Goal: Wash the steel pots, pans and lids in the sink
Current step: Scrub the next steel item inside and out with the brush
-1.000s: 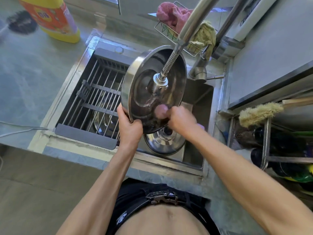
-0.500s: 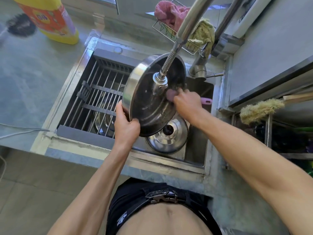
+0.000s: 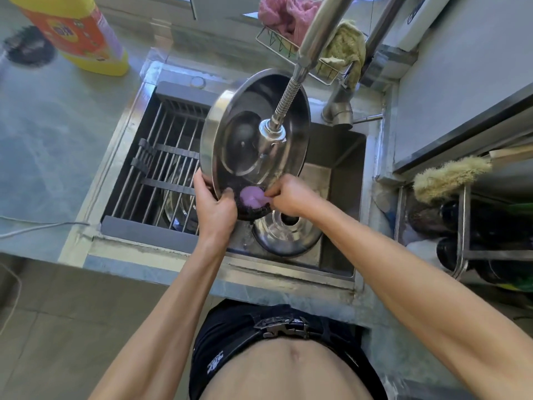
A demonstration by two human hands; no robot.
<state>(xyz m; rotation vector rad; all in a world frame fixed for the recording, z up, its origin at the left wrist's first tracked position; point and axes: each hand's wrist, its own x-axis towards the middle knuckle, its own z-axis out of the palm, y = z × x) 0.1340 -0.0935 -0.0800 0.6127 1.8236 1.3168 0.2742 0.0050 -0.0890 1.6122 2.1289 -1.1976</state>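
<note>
A round steel pan (image 3: 230,116) is held tilted over the sink (image 3: 343,168), its inside facing me. My left hand (image 3: 215,204) grips its lower rim, thumb inside. My right hand (image 3: 291,194) pinches a pink-purple scrubber (image 3: 251,196) against the lower inside of the pan. The faucet spray head (image 3: 272,131) hangs in front of the pan. A steel lid (image 3: 288,235) with a dark knob lies in the sink below my hands. Another steel vessel (image 3: 180,203) shows under the rack.
A roll-up drying rack (image 3: 161,157) covers the sink's left half. A yellow detergent bottle (image 3: 78,33) stands far left on the counter. A wire basket (image 3: 277,44) with pink and green cloths hangs behind the faucet. A brush (image 3: 450,177) lies on shelving at right.
My right hand with the scrubber has moved from the pan's right inner side down to its lower inner edge. The left hand keeps its hold on the rim.
</note>
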